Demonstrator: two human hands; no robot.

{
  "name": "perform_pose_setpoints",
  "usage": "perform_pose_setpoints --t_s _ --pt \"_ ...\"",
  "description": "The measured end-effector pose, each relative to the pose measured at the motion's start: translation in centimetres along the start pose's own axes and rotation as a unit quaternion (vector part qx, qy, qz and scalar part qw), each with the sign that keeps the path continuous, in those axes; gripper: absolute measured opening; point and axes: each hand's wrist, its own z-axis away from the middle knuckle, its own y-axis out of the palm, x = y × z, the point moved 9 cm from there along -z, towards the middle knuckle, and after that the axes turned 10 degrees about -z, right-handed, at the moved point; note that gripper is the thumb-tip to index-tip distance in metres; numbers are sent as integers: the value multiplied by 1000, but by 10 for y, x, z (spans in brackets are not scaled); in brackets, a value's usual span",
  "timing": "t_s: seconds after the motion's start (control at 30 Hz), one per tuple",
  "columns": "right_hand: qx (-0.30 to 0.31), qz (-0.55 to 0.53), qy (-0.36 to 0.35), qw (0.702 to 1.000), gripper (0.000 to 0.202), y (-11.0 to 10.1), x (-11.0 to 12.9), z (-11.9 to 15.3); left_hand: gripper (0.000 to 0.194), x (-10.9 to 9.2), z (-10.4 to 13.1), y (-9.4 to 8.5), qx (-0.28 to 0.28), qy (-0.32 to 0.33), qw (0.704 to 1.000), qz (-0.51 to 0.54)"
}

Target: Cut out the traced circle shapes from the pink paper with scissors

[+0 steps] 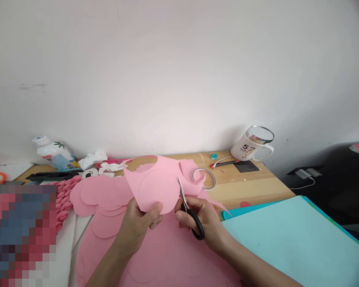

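My left hand [146, 217] pinches the lower edge of a pink paper sheet [158, 187], thumb on top. A circle outline is drawn on that sheet, and its lower right side is cut along the curve. My right hand [199, 217] grips black-handled scissors [194, 221], whose blades point up and lie at the paper's cut edge beside the circle. Curved strips of the same sheet hang off to the right. Below both hands lies more pink paper [167, 259], with several cut pink circles [107, 223] overlapping to the left.
A white mug [248, 147] stands at the back right near a tape roll [211, 179] and a red-and-black pen [224, 164]. Light blue sheets [293, 239] cover the right side. At the back left are a white bottle [56, 153], crumpled tissue [92, 159] and pink braided yarn [64, 199].
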Motion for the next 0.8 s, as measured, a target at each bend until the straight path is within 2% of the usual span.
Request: perform_pose_setpoints --t_s 0.33,0.6,0.8 --pt "1 7 -4 1000 38 0 1 0 20 -2 1 -1 -12 -4 1000 10" --pt "8 12 2 1000 38 3 2 1 26 -6 1 -3 -30 2 999 34" --pt "8 10 10 1000 38 5 -3 3 29 -10 0 -6 -59 29 997 -32"
